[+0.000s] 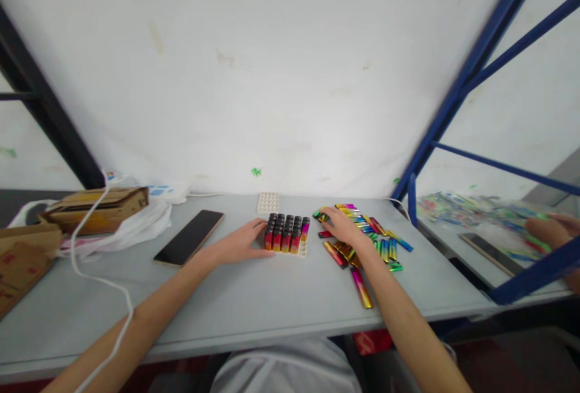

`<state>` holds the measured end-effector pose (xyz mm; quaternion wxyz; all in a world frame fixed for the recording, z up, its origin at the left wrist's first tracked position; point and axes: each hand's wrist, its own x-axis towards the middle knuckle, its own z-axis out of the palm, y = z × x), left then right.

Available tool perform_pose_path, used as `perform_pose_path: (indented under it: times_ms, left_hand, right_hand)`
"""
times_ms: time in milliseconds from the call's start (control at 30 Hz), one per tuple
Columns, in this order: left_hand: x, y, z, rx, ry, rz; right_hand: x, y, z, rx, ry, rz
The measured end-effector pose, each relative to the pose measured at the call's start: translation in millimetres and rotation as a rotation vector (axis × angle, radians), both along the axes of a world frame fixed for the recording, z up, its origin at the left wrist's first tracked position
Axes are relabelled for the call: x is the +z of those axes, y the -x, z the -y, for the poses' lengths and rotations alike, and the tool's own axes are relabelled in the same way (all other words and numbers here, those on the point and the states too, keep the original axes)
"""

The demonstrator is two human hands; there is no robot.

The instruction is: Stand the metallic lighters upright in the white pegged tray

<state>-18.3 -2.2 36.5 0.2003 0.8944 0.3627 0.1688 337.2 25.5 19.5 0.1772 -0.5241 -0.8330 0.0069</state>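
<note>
Upright lighters (pixel 286 237) with black tops and red-to-yellow bodies stand packed in rows in a white holed tray (pixel 302 249). One purple-and-gold lighter (pixel 305 229) stands in the tray's right column. My left hand (pixel 242 242) rests at the tray's left side, thumb and fingers spread apart around its corner. Loose shiny lighters (pixel 384 249) in many colours lie in a heap to the right. My right hand (pixel 341 227) reaches over the heap's left part, its fingers curled on a green-and-gold lighter (pixel 318 215), partly hidden beneath them. A pink-and-gold lighter (pixel 361 287) lies nearest the front edge.
Against the wall sits another white holed tray (pixel 268 202). A dark phone (pixel 189 238) lies left of my left hand. Cardboard boxes (pixel 102 209) and a white cable (pixel 115 284) occupy the far left. A blue metal frame (pixel 446 118) borders the right; another person's hand (pixel 550 230) shows beyond it.
</note>
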Motion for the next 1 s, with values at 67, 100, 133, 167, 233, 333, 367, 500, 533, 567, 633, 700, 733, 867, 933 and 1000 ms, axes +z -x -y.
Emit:
perform_pose_path:
  times_ms: [67, 100, 133, 167, 233, 333, 367, 500, 533, 567, 633, 700, 733, 867, 933, 1000]
  left_hand:
    - [0.7, -0.4, 0.9, -0.004, -0.003, 0.017]
    - [0.8, -0.5, 1.2, -0.007, -0.005, 0.025]
    - [0.8, -0.6, 1.4, -0.007, -0.006, 0.030]
    - [0.7, -0.7, 1.5, -0.007, -0.005, 0.030]
    - [0.6, -0.6, 1.6, -0.006, -0.004, 0.025]
    - [1.1, -0.5, 1.5, -0.013, -0.007, 0.025]
    - [1.4, -0.5, 1.6, -0.015, -0.010, 0.029]
    - [2.6, -0.7, 2.4, -0.014, -0.013, 0.030]
    - [2.8, -0.7, 2.6, -0.012, -0.011, 0.027]
    - [2.8, -0.7, 2.7, -0.011, -0.011, 0.027]
    - [2.6, -0.6, 2.6, -0.014, -0.014, 0.035]
    - [2.1, -0.3, 2.2, -0.017, -0.018, 0.046]
    - [1.9, -0.2, 2.0, -0.017, -0.018, 0.048]
    - [1.3, 0.2, 1.1, -0.012, -0.004, 0.042]
    - [1.0, 0.2, 0.8, -0.010, -0.001, 0.037]
    - [0.8, 0.2, 0.6, -0.010, -0.006, 0.033]
  right_hand:
    - [2.4, -1.2, 1.4, -0.028, -0.004, 0.036]
    - [3.3, -2.1, 2.8, -0.050, -0.005, 0.055]
    - [4.0, -3.3, 4.4, -0.071, -0.003, 0.072]
    - [4.4, -4.7, 6.1, -0.084, 0.002, 0.084]
    - [4.5, -7.9, 8.4, -0.090, 0.021, 0.089]
    - [4.0, -11.7, 8.7, -0.076, 0.019, 0.047]
    - [4.2, -12.1, 8.1, -0.075, -0.002, 0.009]
    - [8.4, -6.9, 5.7, -0.063, -0.080, -0.252]
    - [10.0, -4.3, 5.6, -0.069, -0.077, -0.319]
    - [11.5, -1.5, 5.8, -0.078, -0.063, -0.383]
    - [14.2, 4.1, 7.1, -0.098, -0.014, -0.514]
    - [15.8, 8.9, 9.3, -0.100, 0.049, -0.648]
    - [16.3, 10.8, 10.6, -0.102, 0.075, -0.702]
    - [16.0, 14.9, 14.3, -0.132, 0.099, -0.801]
    - [15.5, 15.8, 14.4, -0.137, 0.089, -0.800]
    - [16.1, 16.9, 14.4, -0.124, 0.053, -0.774]
